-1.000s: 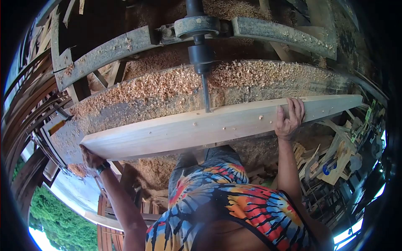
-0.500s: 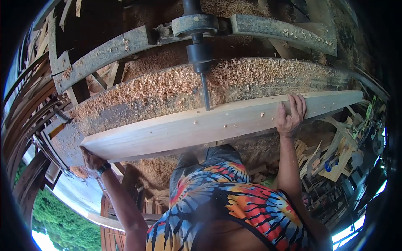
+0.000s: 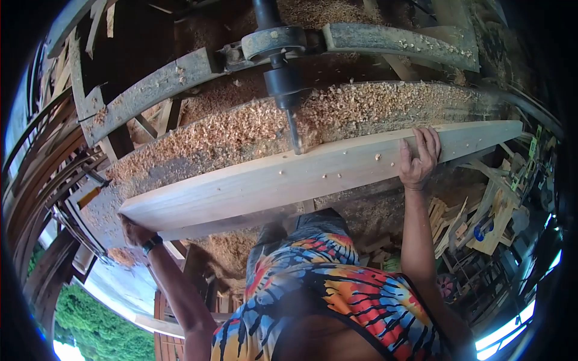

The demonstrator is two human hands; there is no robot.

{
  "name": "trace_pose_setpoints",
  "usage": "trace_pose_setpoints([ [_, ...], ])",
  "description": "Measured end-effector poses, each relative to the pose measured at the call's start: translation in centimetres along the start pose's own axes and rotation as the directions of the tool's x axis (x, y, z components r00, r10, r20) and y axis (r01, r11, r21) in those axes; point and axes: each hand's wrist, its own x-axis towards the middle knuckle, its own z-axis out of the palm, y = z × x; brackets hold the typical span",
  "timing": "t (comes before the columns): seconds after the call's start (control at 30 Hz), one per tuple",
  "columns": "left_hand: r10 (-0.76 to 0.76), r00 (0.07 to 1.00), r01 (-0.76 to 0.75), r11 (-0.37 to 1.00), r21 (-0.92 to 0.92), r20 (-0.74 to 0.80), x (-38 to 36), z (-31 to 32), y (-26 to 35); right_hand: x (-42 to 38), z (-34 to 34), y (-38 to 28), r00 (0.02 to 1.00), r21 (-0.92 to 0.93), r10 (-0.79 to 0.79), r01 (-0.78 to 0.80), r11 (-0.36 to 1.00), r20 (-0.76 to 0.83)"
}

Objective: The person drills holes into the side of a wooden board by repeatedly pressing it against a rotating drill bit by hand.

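A long pale wooden plank (image 3: 259, 185) lies on its side across the bench, with a small hole in its far edge. My left hand (image 3: 137, 233) is wrapped around the plank's left end, its fingers partly hidden behind the wood. Toward the right part of the plank, my right hand (image 3: 420, 157) grips it, with fingers over the far edge and thumb on the near face. A drill bit (image 3: 292, 131) held in a dark chuck (image 3: 282, 80) meets the far edge, just right of the hole. Its tip appears to be in the wood.
Wood shavings (image 3: 217, 135) cover the bench (image 3: 159, 171) behind the plank. A curved wooden beam (image 3: 397, 45) runs beside the spindle. A hammer (image 3: 90, 195) with a yellow handle lies at left. Scrap wood (image 3: 494, 219) is piled at right.
The whole view has tilted slightly. Plank, drill bit and both hands keep about the same places relative to one another.
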Motion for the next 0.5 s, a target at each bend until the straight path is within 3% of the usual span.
trace_pose_setpoints([
  [0.13, -0.414, 0.903, 0.392, 0.904, -0.173, -0.118, -1.2, 3.6, 7.4, 0.4, 0.3, 0.2, 1.0, 0.004, 0.0, 0.0, 1.0, -0.017],
  [0.23, -0.483, 0.863, 0.411, 0.843, -0.346, -0.15, -0.3, 4.0, 7.2, 0.6, 0.3, 0.2, 1.0, 0.004, 0.0, 0.0, 1.0, -0.025],
  [0.33, -0.471, 0.867, 0.38, 0.837, -0.393, -0.163, 0.0, 4.4, 7.4, 0.9, 0.4, 0.1, 1.0, 0.005, -0.008, 0.009, 1.0, -0.024],
  [0.4, -0.161, 0.967, 0.176, 0.983, 0.056, -0.199, 0.0, 4.6, 6.5, 1.2, 0.5, 0.1, 1.0, 0.006, -0.009, 0.009, 1.0, -0.025],
  [0.47, -0.004, 0.976, 0.066, 0.957, 0.281, -0.217, 0.2, 4.7, 5.4, 1.5, 0.6, -0.1, 1.0, 0.008, -0.004, 0.004, 1.0, -0.027],
  [0.5, -0.005, 0.962, 0.084, 0.956, 0.28, -0.272, 0.5, 4.7, 4.7, 1.6, 0.6, -0.2, 1.0, 0.011, -0.004, 0.004, 1.0, -0.028],
])
